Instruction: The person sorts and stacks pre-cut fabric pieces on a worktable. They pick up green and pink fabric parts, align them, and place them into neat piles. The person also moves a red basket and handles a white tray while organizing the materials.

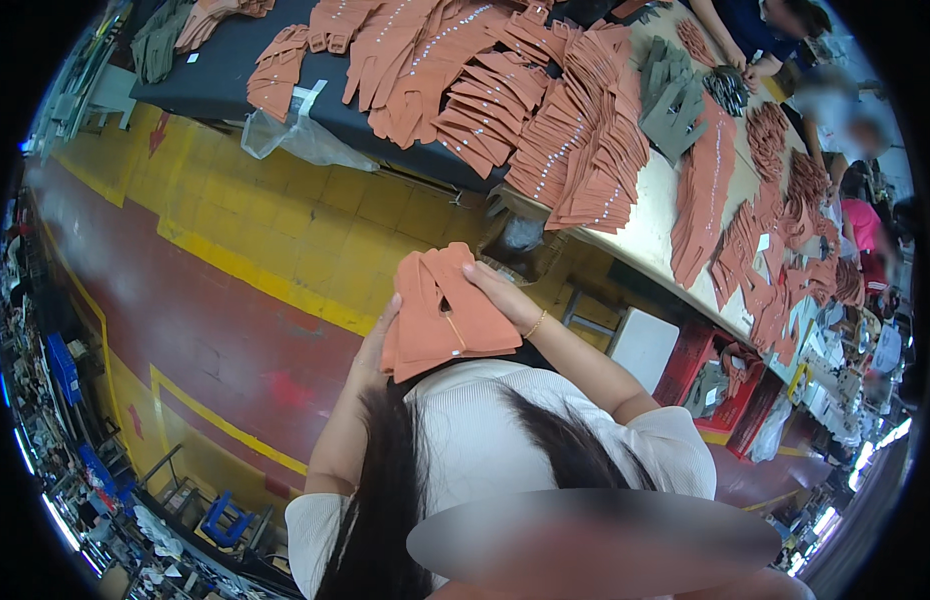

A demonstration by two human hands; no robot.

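Close in front of my body I hold a stack of rust-orange cut fabric pieces [440, 335]. The pieces lie one over another, with a dark slit near the middle and a small white tag at the lower edge. My left hand [383, 325] grips the stack's left side, its fingers mostly hidden behind the fabric. At the upper right, my right hand [500, 295] is closed on the stack with the thumb on top. A bracelet circles my right wrist.
Ahead, a long table [220, 95] bears fanned-out piles of orange pieces [585, 130] and a dark green pile [670, 100]. A plastic bag [305, 140] hangs off its edge. An open carton [525, 245], a white stool [643, 345] and red crates [685, 365] stand nearby. Co-workers are at the far right.
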